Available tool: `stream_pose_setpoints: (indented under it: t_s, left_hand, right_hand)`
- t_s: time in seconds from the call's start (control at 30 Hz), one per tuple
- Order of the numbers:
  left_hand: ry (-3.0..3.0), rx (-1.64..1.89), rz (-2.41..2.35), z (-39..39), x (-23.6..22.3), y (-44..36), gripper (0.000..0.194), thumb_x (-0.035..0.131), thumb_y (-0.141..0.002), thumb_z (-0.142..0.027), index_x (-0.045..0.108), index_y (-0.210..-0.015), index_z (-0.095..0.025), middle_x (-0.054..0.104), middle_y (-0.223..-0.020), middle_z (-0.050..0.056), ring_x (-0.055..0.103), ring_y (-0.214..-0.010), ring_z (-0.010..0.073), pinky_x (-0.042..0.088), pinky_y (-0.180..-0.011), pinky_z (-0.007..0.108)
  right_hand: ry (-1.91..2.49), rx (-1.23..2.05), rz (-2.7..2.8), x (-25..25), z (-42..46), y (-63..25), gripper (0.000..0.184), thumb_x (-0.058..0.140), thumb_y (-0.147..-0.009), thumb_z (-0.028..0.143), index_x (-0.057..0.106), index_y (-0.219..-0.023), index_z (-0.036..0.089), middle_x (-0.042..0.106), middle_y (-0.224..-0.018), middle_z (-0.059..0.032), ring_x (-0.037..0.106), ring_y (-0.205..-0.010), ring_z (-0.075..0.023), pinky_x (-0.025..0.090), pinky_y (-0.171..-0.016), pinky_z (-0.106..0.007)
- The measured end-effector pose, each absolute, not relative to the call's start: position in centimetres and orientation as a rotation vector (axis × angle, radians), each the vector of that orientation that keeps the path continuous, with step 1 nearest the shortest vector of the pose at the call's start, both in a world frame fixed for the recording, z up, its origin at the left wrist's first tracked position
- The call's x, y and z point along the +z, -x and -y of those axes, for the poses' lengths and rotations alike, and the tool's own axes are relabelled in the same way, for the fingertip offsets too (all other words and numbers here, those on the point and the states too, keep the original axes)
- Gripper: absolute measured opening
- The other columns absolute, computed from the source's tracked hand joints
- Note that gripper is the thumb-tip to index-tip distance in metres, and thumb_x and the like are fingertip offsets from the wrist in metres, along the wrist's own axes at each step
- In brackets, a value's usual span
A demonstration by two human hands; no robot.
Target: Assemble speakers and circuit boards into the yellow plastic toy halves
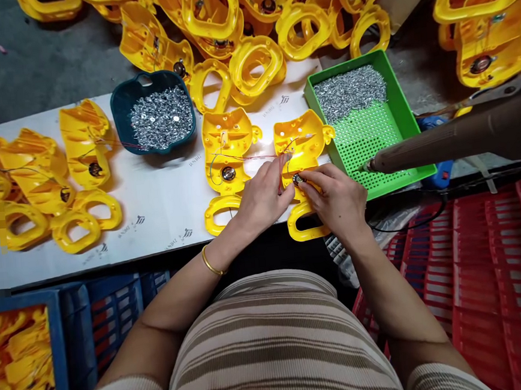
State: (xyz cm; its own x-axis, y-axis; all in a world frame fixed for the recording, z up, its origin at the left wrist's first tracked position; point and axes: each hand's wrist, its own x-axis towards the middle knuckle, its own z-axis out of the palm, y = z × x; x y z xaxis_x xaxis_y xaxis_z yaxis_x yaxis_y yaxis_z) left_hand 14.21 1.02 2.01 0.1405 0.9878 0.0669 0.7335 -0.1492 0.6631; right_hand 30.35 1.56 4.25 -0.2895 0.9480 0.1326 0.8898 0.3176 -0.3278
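Observation:
Two yellow plastic shell halves lie hollow side up in front of me, a left shell (222,139) and a right shell (298,133), each with a ring-shaped handle at its near end. Red wires (257,157) run between them. My left hand (261,198) is over the left side of the right shell, its fingers closed at the red wires. Between the thumb and fingers of my right hand (342,200) is a small round speaker (298,179), low in the right shell. The left shell holds a similar speaker (229,173). My fingers partly hide the wires.
A dark bin of screws (161,115) stands behind on the left, a green tray of screws (373,138) on the right. A dark tool (454,134) reaches in over the tray. More yellow shells (37,170) are on the left and piled behind. Red crates (483,273) flank me.

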Motion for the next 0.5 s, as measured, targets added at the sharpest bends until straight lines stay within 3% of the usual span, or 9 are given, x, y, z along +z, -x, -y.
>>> stream_pose_setpoints:
  t_s: [0.17, 0.33, 0.5]
  left_hand:
    - [-1.956, 0.667, -1.628, -1.2, 2.0, -14.3, 0.055, 0.052, -0.085, -0.014, 0.045, -0.139, -0.010, 0.062, -0.125, 0.014, 0.060, -0.114, 0.0256, 0.051, -0.097, 0.039]
    - [-1.924, 0.664, -1.670, -1.1, 1.9, -14.8, 0.056, 0.059, -0.087, -0.023, 0.044, -0.139, -0.013, 0.059, -0.129, 0.015, 0.055, -0.120, 0.0279, 0.048, -0.102, 0.043]
    - [-1.880, 0.660, -1.630, -1.5, 1.6, -15.0, 0.055, 0.061, -0.086, -0.022, 0.044, -0.138, -0.015, 0.057, -0.134, 0.014, 0.051, -0.128, 0.0280, 0.048, -0.104, 0.043]
  right_hand:
    - [1.566, 0.346, 2.279, 3.6, -1.9, -30.8, 0.021, 0.060, -0.095, 0.032, 0.073, -0.109, 0.026, 0.073, -0.103, 0.0000, 0.067, -0.082, -0.0155, 0.039, -0.060, -0.026]
    - [1.458, 0.420, 2.361, 3.0, -2.2, -31.7, 0.024, 0.056, -0.095, 0.026, 0.071, -0.112, 0.021, 0.070, -0.105, -0.0062, 0.066, -0.086, -0.0179, 0.045, -0.068, -0.026]
    - [1.558, 0.364, 2.374, 3.2, -2.3, -31.4, 0.022, 0.059, -0.093, 0.027, 0.072, -0.108, 0.019, 0.067, -0.098, -0.0075, 0.065, -0.080, -0.0182, 0.042, -0.061, -0.027]
